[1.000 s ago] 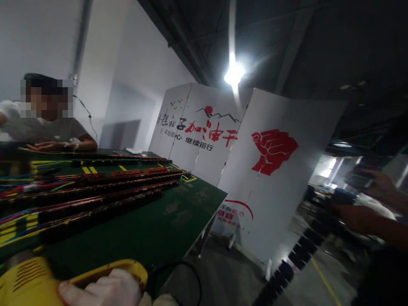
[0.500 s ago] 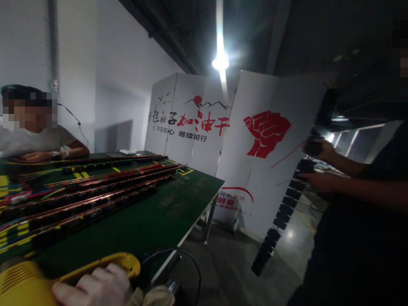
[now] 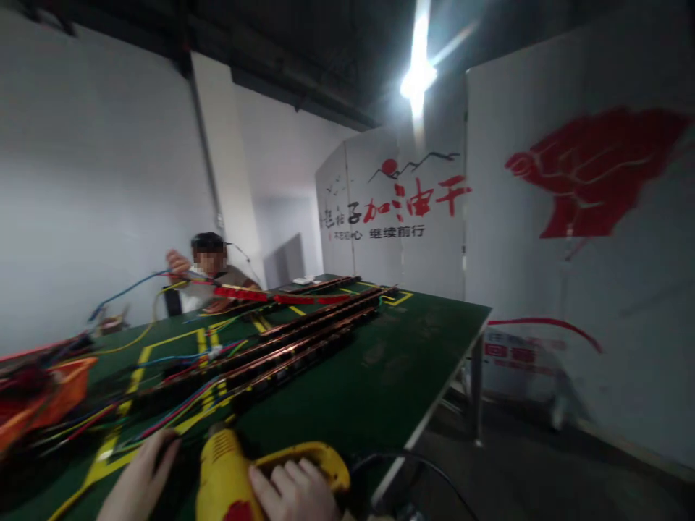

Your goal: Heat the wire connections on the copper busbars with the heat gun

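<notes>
From here I see the right hand (image 3: 298, 490) closed around the handle (image 3: 326, 454) of the yellow heat gun (image 3: 221, 467). Its body is between both hands. Whether the left hand (image 3: 142, 474) holds something, I cannot tell.

1 heat gun (image 3: 224, 467), 1 table (image 3: 418, 369), 1 co-worker (image 3: 196, 289)

Strips (image 3: 293, 352) on table (image 3: 413, 362), basket (image 3: 76, 387) at left, heat gun (image 3: 224, 470) in front, screen (image 3: 434, 264) behind

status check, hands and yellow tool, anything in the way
Right hand gripping yellow tool. Left hand near coloured wires, grip unclear. Black cord crosses edge of table, may snag.
</notes>
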Available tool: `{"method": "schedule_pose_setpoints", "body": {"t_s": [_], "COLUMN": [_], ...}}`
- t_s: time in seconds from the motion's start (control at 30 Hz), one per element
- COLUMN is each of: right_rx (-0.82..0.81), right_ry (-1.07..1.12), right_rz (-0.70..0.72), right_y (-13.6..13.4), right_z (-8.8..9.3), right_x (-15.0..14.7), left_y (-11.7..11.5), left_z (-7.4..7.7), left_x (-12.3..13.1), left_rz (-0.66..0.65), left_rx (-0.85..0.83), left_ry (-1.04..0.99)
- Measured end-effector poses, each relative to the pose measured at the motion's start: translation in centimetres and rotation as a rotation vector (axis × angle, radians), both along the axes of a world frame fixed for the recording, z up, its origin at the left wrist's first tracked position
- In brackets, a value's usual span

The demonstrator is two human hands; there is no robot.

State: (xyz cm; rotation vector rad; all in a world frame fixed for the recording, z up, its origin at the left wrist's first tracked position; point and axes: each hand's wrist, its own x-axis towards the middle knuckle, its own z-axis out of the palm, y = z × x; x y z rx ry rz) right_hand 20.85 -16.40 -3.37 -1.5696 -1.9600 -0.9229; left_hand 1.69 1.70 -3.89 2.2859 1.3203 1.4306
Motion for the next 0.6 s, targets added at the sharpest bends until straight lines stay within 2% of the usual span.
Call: {"method": "schedule_pose_setpoints", "body": {"t_s": [0.07, 0.13, 0.33, 0.6], "right_rx": [0.045, 0.058, 0.007, -0.121], "right_ry": [0.026, 0.036, 0.031, 0.080], "right_rz": [0.077, 0.139, 0.216, 0.303], "right_y": [1.4, 1.7, 0.9, 0.2], "right_z": [-0.3, -0.6, -0.3, 1.5], "right_x": [-1.0, -1.5, -2.2, -1.9], "left_y": [1.3, 1.9, 2.3, 0.9], "left_z": [1.0, 0.9, -0.1, 1.4], "left_x": [-2.9, -3.9, -3.3, -3.2], "left_rz": [-0.065, -0.073, -0.079, -0.092], "left_rx": [-0.055, -0.091, -0.135, -0.169], "left_ry": [0.076, 0.082, 0.024, -0.030]}}
